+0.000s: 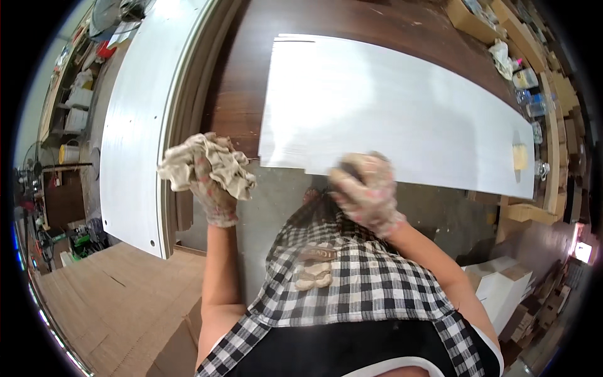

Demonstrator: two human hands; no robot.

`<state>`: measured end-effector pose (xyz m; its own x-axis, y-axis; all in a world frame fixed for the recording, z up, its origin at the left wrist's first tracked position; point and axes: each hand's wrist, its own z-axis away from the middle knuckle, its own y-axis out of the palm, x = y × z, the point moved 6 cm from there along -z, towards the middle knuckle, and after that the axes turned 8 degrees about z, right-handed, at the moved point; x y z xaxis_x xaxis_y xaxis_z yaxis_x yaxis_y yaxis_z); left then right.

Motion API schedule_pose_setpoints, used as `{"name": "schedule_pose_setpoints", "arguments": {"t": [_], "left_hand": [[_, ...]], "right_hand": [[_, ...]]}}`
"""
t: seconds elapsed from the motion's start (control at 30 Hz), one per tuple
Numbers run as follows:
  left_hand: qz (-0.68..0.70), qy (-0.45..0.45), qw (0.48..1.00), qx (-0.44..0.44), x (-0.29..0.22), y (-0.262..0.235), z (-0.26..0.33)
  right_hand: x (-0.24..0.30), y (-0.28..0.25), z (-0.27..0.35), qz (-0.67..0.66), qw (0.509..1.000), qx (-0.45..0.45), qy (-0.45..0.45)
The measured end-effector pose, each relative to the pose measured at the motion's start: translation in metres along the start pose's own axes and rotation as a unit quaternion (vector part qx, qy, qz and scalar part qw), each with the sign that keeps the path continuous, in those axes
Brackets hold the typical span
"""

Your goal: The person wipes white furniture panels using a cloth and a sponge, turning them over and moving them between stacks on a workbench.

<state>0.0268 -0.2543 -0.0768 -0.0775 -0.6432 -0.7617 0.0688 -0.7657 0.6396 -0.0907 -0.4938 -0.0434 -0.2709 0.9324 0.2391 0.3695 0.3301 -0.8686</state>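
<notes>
A long white painted board [389,107] lies across a dark brown table [239,81]. My left hand [210,185], in a stained work glove, is closed around a crumpled beige rag [217,160] held just off the board's near left corner. My right hand [367,188], also gloved, is closed on a small dark object at the board's near edge; what it is stays hidden under the fingers. A small yellowish block [520,156] rests on the board's far right end.
A second long white panel [138,125] lies to the left beside a grey moulded frame [188,94]. Cardboard sheets [107,295] cover the floor at lower left. Boxes and bottles [527,81] crowd shelves on the right. Cartons [502,283] stand at lower right.
</notes>
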Motion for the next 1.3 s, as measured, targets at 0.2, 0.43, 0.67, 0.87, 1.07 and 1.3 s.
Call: {"name": "schedule_pose_setpoints", "arguments": {"t": [0.2, 0.43, 0.67, 0.87, 1.07, 1.3], "left_hand": [[-0.057, 0.020, 0.997, -0.041, 0.008, -0.004, 0.019], [-0.052, 0.025, 0.998, -0.031, 0.006, 0.004, 0.013], [0.154, -0.143, 0.967, 0.146, 0.031, 0.056, -0.002], [0.035, -0.078, 0.979, 0.187, 0.016, 0.073, -0.019], [-0.068, -0.115, 0.941, 0.311, 0.005, 0.122, -0.014], [-0.194, -0.094, 0.921, 0.324, 0.019, 0.157, -0.014]], "right_hand": [[0.036, 0.035, -0.013, 0.070, 0.995, 0.019, -0.071], [0.018, 0.015, -0.009, -0.007, 0.998, -0.049, -0.035], [-0.005, 0.023, 0.017, 0.081, 0.996, -0.015, 0.033], [-0.125, -0.090, 0.148, 0.357, 0.844, -0.149, 0.371], [-0.006, -0.059, 0.081, 0.278, 0.918, -0.146, 0.242], [-0.067, -0.132, 0.139, 0.329, 0.843, -0.203, 0.373]]}}
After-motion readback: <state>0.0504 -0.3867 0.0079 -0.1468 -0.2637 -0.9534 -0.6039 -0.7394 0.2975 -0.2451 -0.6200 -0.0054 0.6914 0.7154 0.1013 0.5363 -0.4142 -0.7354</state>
